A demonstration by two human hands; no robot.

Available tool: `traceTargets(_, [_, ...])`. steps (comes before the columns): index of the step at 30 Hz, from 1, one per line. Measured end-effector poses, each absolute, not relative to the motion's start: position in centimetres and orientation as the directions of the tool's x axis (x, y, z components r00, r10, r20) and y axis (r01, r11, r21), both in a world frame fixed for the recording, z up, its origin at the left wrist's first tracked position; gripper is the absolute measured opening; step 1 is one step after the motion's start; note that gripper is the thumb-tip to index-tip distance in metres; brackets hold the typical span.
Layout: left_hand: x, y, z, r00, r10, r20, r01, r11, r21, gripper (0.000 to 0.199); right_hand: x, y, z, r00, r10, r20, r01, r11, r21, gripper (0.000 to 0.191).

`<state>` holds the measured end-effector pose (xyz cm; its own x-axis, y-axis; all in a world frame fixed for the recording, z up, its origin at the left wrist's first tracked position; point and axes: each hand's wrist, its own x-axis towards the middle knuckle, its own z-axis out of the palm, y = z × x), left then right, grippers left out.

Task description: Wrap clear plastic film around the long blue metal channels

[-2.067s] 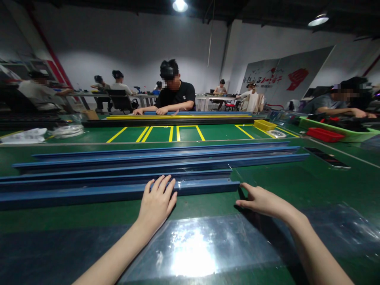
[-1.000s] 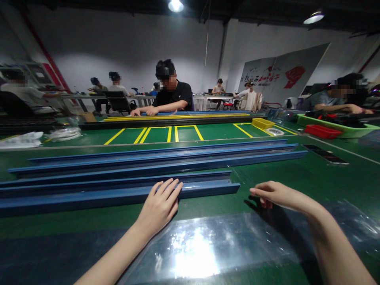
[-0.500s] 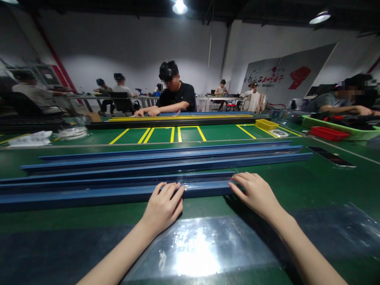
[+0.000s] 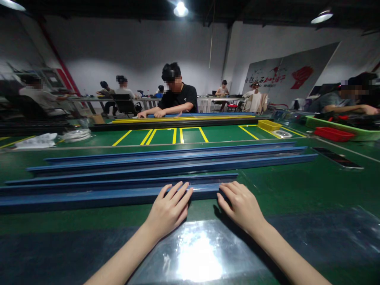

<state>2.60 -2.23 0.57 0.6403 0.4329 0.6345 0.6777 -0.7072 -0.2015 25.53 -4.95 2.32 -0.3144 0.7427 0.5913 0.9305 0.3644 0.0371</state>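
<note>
Long blue channel strips lie side by side across the green table. On the nearest blue strip (image 4: 118, 198), my left hand (image 4: 170, 206) rests with its fingers apart over the top edge. My right hand (image 4: 240, 204) is at the right end of that same strip, fingertips touching it, thumb apart and lower. Behind it, another blue strip (image 4: 208, 179) reaches a little further right. Several more blue strips (image 4: 252, 161) lie beyond. Clear plastic film (image 4: 148, 253) covers the table under my forearms.
A phone (image 4: 338, 157) lies at the right, near a red tray (image 4: 334, 133) and a green bin (image 4: 365, 133). Further back are a yellow tray (image 4: 268, 125), a white coil (image 4: 77, 135) and yellow tape marks. A person (image 4: 181, 99) sits across the table.
My right hand has moved left along the nearest strip, closer to my left hand. My left hand has shifted slightly right. The whole view has shifted a little.
</note>
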Motion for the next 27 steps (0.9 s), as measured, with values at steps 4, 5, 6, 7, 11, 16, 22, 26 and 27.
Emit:
traceTargets(4, [2.6,-2.3,0.6,0.601,0.476,0.642,0.721,-0.669,-0.179,0.032,24.9,-5.1,2.2,-0.393,0.724,0.567,0.887,0.462,0.026,0.026])
traceTargets(5, [2.6,-2.3,0.6,0.596,0.486,0.639,0.728,-0.663,-0.175,0.031,24.9,-5.1,2.4,-0.404,0.725,0.558,0.883,0.469,0.029,0.025])
traceTargets(6, [2.6,-2.4,0.7,0.59,0.494,0.638,0.735,-0.657,-0.171,0.031,25.1,-5.0,2.6,-0.405,0.729,0.552,0.884,0.466,0.032,0.025])
traceTargets(7, [2.7,-2.4,0.7,0.584,0.501,0.639,0.74,-0.652,-0.166,0.031,25.5,-5.0,2.8,-0.395,0.735,0.552,0.891,0.453,0.035,0.024])
traceTargets(11, [2.7,-2.3,0.8,0.539,0.529,0.655,0.763,-0.637,-0.112,0.029,27.3,-4.5,3.5,-0.289,0.752,0.593,0.945,0.322,0.051,0.025])
traceTargets(16, [2.6,-2.1,0.7,0.453,0.577,0.68,0.813,-0.58,-0.05,0.025,28.7,-4.2,3.5,-0.185,0.77,0.611,0.983,0.148,0.11,0.03])
traceTargets(22, [2.6,-2.2,0.7,0.434,0.577,0.692,0.832,-0.551,-0.062,0.024,28.3,-4.2,3.1,-0.202,0.8,0.565,0.978,0.138,0.155,0.032])
traceTargets(26, [2.5,-2.1,0.6,0.507,0.541,0.672,0.777,-0.624,-0.084,0.029,27.6,-4.4,3.1,-0.239,0.787,0.569,0.971,0.172,0.169,0.03])
traceTargets(27, [2.5,-2.0,0.5,0.533,0.532,0.658,0.757,-0.648,-0.088,0.03,27.4,-4.5,3.1,-0.248,0.779,0.576,0.969,0.186,0.165,0.03])
